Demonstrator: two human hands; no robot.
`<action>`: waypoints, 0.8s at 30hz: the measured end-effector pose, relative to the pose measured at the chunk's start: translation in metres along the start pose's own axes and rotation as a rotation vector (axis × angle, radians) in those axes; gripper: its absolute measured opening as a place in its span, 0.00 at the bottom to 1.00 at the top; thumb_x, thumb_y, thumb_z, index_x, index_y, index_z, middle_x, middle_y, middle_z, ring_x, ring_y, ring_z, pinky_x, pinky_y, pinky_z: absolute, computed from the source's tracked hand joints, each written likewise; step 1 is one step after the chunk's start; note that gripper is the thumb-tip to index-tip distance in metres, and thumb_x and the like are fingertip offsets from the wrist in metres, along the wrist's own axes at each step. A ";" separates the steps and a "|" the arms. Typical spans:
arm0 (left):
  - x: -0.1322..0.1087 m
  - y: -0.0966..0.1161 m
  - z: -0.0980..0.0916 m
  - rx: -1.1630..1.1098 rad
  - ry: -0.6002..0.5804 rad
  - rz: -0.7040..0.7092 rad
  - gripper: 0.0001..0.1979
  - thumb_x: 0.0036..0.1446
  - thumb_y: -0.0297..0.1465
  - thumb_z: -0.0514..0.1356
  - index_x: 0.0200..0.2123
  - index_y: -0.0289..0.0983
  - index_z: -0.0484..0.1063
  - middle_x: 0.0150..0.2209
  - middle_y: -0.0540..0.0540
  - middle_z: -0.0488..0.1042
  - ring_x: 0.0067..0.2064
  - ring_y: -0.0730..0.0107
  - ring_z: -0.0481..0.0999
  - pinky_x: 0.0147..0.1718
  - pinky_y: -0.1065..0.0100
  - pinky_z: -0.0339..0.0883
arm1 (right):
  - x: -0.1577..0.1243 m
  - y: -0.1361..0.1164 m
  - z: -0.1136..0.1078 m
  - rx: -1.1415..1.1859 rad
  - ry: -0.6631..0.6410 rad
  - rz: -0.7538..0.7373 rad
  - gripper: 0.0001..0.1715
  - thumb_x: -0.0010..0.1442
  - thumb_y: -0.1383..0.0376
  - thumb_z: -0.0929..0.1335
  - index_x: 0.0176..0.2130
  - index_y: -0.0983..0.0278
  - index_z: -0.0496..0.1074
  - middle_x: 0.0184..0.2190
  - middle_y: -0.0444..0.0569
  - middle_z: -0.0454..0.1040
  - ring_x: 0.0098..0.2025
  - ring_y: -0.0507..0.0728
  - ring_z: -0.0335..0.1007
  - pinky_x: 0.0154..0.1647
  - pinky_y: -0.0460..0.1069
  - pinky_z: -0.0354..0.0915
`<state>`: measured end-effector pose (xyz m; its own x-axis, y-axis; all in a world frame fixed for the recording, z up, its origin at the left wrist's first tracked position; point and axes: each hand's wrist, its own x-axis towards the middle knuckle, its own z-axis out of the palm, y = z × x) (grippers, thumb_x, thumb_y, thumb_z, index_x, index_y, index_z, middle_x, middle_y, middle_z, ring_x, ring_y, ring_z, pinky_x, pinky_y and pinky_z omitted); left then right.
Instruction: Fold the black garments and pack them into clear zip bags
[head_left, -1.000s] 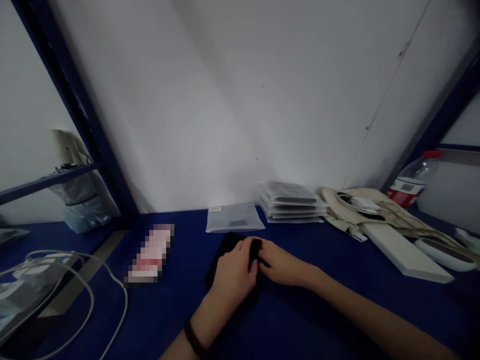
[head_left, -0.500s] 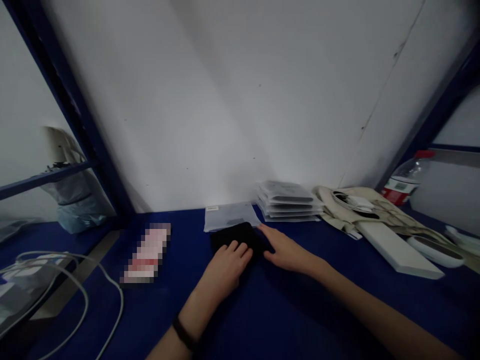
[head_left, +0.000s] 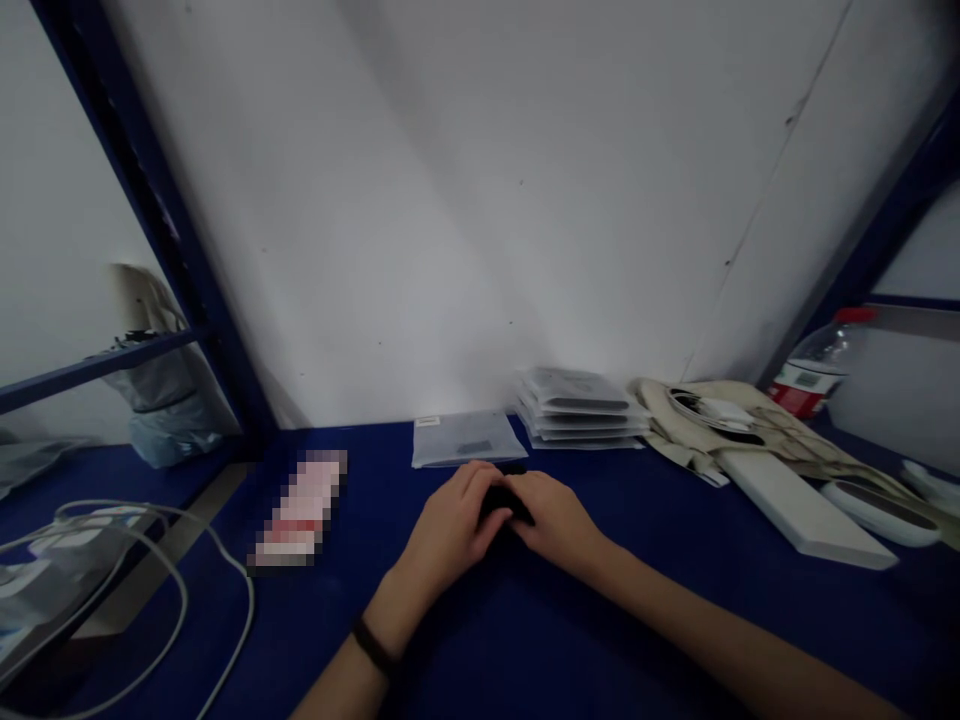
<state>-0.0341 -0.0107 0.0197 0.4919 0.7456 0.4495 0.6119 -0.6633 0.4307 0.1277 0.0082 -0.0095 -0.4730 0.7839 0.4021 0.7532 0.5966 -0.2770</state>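
Now left hand, right hand drawn together, clasping bunched black cloth

— What did the small black soft-looking piece look like?
— It was dark and bunched up small. Only a sliver showed, so its material couldn't be told.
— Where did it lie?
— It lay low at the dark blue worktop, pinched between the left hand and the right hand.

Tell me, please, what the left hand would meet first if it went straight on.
The left hand rests its fingertips on the black item, so it would meet that first. Beyond it probably lies the grey packet, though depth is unclear.
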 end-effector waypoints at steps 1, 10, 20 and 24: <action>0.000 -0.001 -0.001 0.015 0.041 -0.028 0.11 0.56 0.31 0.52 0.44 0.40 0.61 0.45 0.45 0.67 0.48 0.66 0.67 0.46 0.64 0.64 | 0.001 0.001 -0.003 0.002 -0.012 0.038 0.15 0.51 0.70 0.63 0.41 0.62 0.69 0.38 0.50 0.75 0.40 0.58 0.70 0.43 0.53 0.63; 0.006 -0.039 -0.006 0.370 -0.043 -0.422 0.12 0.59 0.30 0.48 0.43 0.37 0.67 0.54 0.40 0.63 0.55 0.60 0.61 0.51 0.59 0.57 | 0.010 0.031 -0.023 0.158 0.273 0.415 0.17 0.54 0.58 0.62 0.42 0.61 0.67 0.30 0.49 0.75 0.34 0.62 0.72 0.33 0.53 0.64; 0.025 -0.062 -0.001 0.386 -0.300 -0.374 0.21 0.56 0.30 0.48 0.53 0.36 0.62 0.62 0.38 0.51 0.63 0.55 0.47 0.57 0.46 0.41 | 0.009 0.026 -0.023 0.305 0.434 0.380 0.11 0.50 0.59 0.61 0.35 0.60 0.60 0.26 0.47 0.71 0.29 0.60 0.70 0.31 0.52 0.63; 0.032 -0.060 -0.007 0.282 -0.373 -0.319 0.23 0.52 0.27 0.50 0.52 0.39 0.63 0.60 0.43 0.56 0.60 0.60 0.55 0.57 0.54 0.46 | 0.008 0.025 -0.023 0.337 0.408 0.374 0.09 0.46 0.61 0.61 0.31 0.59 0.58 0.21 0.43 0.68 0.26 0.58 0.67 0.29 0.50 0.61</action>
<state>-0.0594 0.0525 0.0137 0.4101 0.9120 0.0024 0.8826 -0.3975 0.2511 0.1535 0.0254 0.0073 0.0548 0.8605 0.5065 0.6176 0.3694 -0.6943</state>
